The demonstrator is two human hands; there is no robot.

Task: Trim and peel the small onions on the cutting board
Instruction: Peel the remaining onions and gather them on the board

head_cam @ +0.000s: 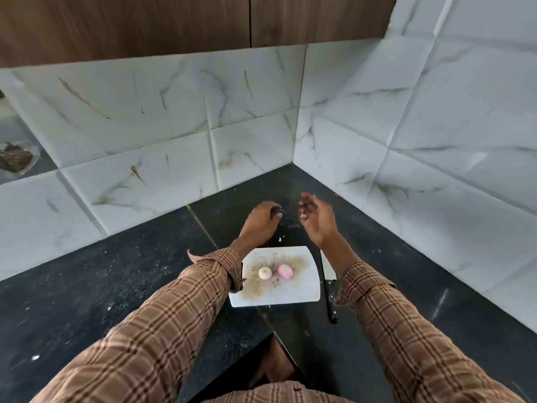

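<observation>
A white cutting board [279,295] lies on the black counter in front of me. Two small peeled onions rest on it side by side, a white onion [265,272] on the left and a pink onion [285,271] on the right. Both hands are beyond the board's far edge, over the counter. My left hand [261,221] is palm down with its fingers bent toward the counter and nothing visible in it. My right hand [316,218] is turned on edge and loosely cupped, with a small pale onion scrap [303,216] at its fingers. Brownish dust and bits of peel speckle the board.
A black-handled knife [327,289] lies on the counter along the board's right edge, blade pointing away. Marble-look tiled walls meet in a corner [295,158] just behind the hands. Wooden cabinets hang above. Small white crumbs dot the counter [116,271].
</observation>
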